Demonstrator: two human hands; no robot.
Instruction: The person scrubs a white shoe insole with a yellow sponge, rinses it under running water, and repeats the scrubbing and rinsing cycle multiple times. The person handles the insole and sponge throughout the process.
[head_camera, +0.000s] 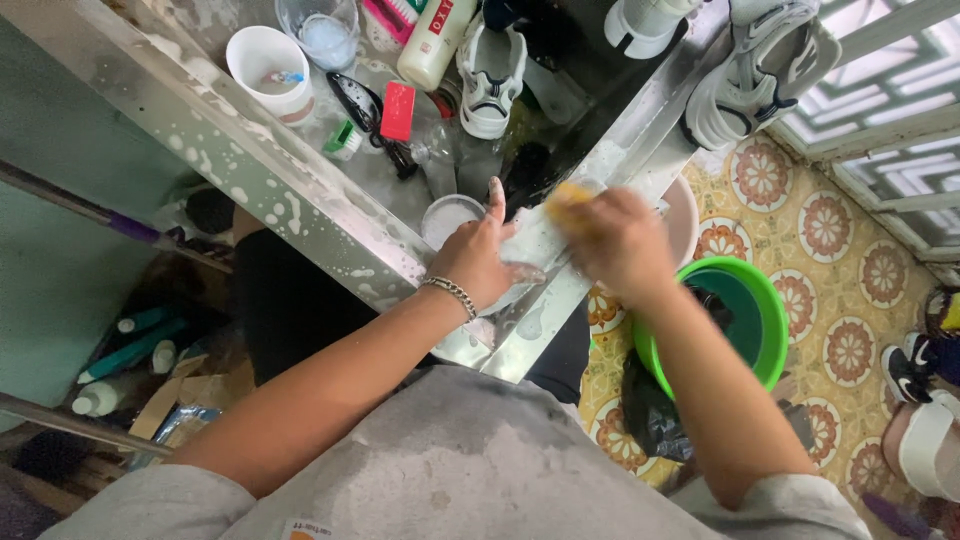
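An insole (535, 245), pale and flat, lies on the near edge of the wet steel counter (260, 165), close to its corner. Its long axis runs from the lower left, under the left hand, up to the right, under the right hand; which end is the toe I cannot tell, as both ends are covered.

The left hand (478, 258) presses down on the insole's lower end. Its grip is spread: palm flat, index finger pointing straight up the counter, the other fingers fanned toward the right. A metal bracelet (450, 293) sits on that wrist.

The right hand (615, 240) is blurred. Its grip is curled tight around a yellow sponge (568, 197), which sticks out at the hand's left side and touches the insole's upper end.

Just beyond the left hand stands a small white tub (447, 215). Farther back on the counter are a white sneaker (490, 75), a red brush (397, 110), a white cup (268, 68) and a clear cup (320, 30). On the tiled floor (830, 260) to the right, a green basin (752, 310) sits just beside the right forearm.
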